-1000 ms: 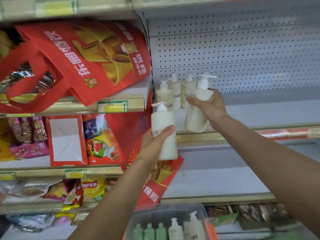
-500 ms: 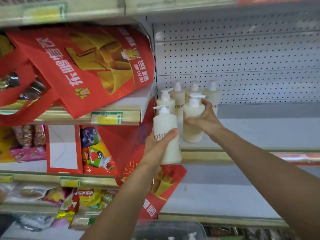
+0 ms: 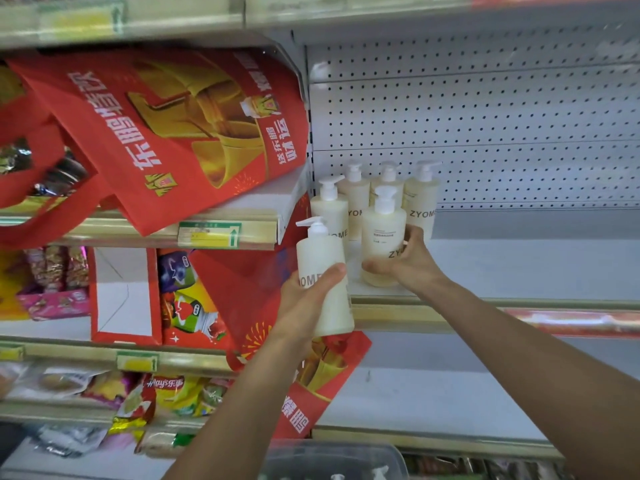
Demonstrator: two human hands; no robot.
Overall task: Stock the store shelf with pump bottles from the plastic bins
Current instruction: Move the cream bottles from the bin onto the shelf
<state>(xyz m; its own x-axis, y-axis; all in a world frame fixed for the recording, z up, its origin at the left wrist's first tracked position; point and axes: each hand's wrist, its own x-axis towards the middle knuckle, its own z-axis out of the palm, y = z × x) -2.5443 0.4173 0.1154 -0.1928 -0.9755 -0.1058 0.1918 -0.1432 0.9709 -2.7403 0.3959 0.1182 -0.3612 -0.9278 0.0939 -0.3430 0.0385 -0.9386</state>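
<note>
Bin: the clear plastic bin [image 3: 332, 459] sits at the bottom edge of the view, below the shelf; white pump tops show faintly inside it.
Left hand: the left hand [image 3: 304, 303] grips a cream bottle [image 3: 323, 278] just in front of the shelf edge, held upright in the air, thumb curled across the label, the other fingers hidden behind it.
Right hand: the right hand [image 3: 405, 261] holds a second bottle [image 3: 382, 237] that stands on the shelf [image 3: 519, 268], thumb low on its front and fingers wrapped round its right side.
Shelf row: four more bottles [image 3: 420, 202] stand behind it at the shelf's left end, against the pegboard [image 3: 485, 116].
Left of shelf: red bags [image 3: 166, 133] hang beside snack packets [image 3: 166, 393].
</note>
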